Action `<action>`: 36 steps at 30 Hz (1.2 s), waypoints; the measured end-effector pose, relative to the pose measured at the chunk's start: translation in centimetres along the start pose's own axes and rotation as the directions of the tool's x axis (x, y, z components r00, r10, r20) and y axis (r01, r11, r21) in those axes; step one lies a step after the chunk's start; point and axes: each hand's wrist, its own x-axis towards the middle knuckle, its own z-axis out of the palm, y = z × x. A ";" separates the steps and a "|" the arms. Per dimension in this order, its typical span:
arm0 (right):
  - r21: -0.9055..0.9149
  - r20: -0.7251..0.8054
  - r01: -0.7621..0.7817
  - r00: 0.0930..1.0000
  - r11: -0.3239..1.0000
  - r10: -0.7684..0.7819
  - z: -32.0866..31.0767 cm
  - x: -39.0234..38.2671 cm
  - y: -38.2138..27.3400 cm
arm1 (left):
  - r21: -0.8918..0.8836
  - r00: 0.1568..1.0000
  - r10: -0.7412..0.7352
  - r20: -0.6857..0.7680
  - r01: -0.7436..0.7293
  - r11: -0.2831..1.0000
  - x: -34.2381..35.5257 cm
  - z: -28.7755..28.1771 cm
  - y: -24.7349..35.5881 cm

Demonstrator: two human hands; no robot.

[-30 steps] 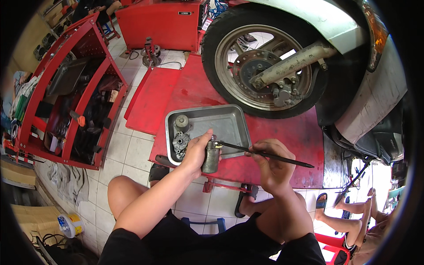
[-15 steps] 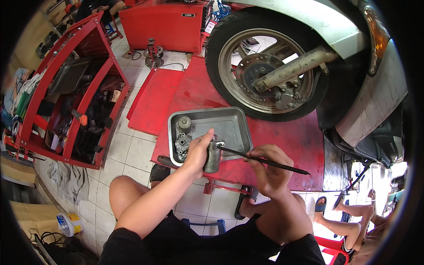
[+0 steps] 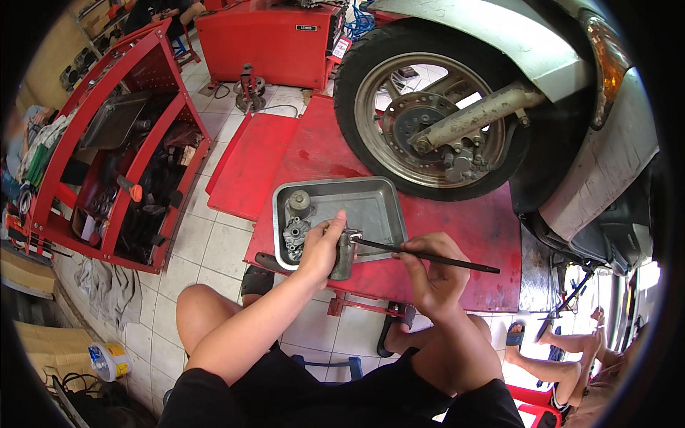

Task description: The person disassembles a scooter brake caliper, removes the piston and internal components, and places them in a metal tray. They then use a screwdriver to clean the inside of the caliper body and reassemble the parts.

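Metal cylinder (image 3: 343, 262) is pretty much upright in my left hand (image 3: 320, 250) in the head view, right over the near edge of a metal tray (image 3: 360, 200), fingers curled round it and thumb sticking up. My right hand (image 3: 437, 272) has a black rod (image 3: 467, 265) pinched in its fingers, tip at the cylinder's top end, can't tell if it goes in. Tray's got a round part (image 3: 299, 205) and a casting (image 3: 295, 232) at its left, and it's on a red platform (image 3: 457, 228)

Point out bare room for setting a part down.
Bare: the upper right of the tray, beyond the left hand; the red platform between the front wheel and right hand. Crowded: the tray's left end, holding metal parts.
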 end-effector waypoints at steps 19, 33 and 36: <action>0.129 0.291 0.018 0.955 0.992 -0.055 0.0 0.2 1.5 | -0.002 0.966 -0.260 0.001 0.260 0.966 0.0 0.2 -0.3; 0.220 0.115 -0.368 0.930 0.904 0.350 0.5 0.2 1.3 | -0.067 0.924 -0.382 0.013 0.382 0.922 -0.2 0.6 -0.6; 0.346 0.010 -0.290 0.952 0.892 0.306 1.3 0.0 1.7 | -0.067 0.921 -0.388 0.020 0.389 0.919 0.1 0.7 -1.0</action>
